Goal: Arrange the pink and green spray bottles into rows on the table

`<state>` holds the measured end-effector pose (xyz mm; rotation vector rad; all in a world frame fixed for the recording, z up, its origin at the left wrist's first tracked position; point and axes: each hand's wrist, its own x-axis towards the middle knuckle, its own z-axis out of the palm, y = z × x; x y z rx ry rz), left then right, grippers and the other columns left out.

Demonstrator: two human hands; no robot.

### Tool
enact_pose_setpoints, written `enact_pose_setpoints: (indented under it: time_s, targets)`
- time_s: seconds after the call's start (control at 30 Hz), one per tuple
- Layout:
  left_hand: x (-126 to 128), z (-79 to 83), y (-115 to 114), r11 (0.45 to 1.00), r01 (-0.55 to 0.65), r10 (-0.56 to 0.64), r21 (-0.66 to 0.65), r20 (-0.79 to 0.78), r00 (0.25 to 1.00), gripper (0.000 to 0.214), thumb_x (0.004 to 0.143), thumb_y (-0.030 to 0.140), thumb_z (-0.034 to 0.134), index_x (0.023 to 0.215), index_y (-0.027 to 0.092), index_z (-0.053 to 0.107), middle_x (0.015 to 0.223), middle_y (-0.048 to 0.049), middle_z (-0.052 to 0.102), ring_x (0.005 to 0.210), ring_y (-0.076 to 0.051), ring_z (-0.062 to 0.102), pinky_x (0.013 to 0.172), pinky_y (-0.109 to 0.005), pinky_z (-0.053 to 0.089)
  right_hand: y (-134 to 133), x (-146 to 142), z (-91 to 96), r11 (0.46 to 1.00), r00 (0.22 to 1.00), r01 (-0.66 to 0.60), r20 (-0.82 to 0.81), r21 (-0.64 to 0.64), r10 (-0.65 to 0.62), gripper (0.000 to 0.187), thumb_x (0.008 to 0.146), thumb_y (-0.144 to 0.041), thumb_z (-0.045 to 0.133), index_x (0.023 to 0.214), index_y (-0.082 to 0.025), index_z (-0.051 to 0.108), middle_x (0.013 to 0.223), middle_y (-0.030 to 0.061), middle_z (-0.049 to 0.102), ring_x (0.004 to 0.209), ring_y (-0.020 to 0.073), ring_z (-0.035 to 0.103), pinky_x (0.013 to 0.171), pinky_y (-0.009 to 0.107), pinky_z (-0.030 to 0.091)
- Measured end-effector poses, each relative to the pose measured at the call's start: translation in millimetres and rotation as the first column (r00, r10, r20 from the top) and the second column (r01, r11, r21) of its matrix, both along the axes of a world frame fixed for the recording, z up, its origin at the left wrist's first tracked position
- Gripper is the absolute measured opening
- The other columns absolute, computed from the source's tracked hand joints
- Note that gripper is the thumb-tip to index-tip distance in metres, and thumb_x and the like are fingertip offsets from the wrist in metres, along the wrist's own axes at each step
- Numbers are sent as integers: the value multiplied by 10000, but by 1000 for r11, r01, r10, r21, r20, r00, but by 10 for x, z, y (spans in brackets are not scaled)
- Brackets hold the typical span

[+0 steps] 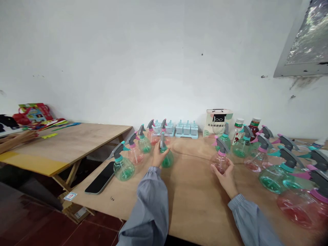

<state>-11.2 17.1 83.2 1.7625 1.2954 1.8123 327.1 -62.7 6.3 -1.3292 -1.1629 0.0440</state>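
My left hand (159, 155) is closed around the neck of a green spray bottle (167, 160), whose grey trigger head sticks up above my fingers. Fingers of my right hand (227, 176) grip the round body of a pink spray bottle (219, 161) with a grey and pink head. Left of my left hand stand more bottles, among them a green spray bottle (124, 169) and a pink spray bottle (135, 154). A larger group fills the right side, with a green spray bottle (275, 178) and a big pink spray bottle (302, 206) nearest me.
A black phone (101, 178) lies at the table's left edge. Light blue popsicle molds (187, 130), a paper bag (217, 123), and lidded bottles line the wall. Another person's hand (27, 136) rests on the separate left table (89, 136), across a gap.
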Motion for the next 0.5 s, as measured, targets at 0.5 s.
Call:
enact_pose_setpoints:
  time_s: [0.5]
  targets:
    - [-44,52,139,763,-598,473,-246,-418,775,809,821,546,683,1498,236,367,1369,-191,527,1234,-397,514,1010,-570,387,-7,-29,-27,999,999,-52,6,5,52,931,716,-680,694,1398,-159,333,1350,211,476,1237,339,486,1051,530,392]
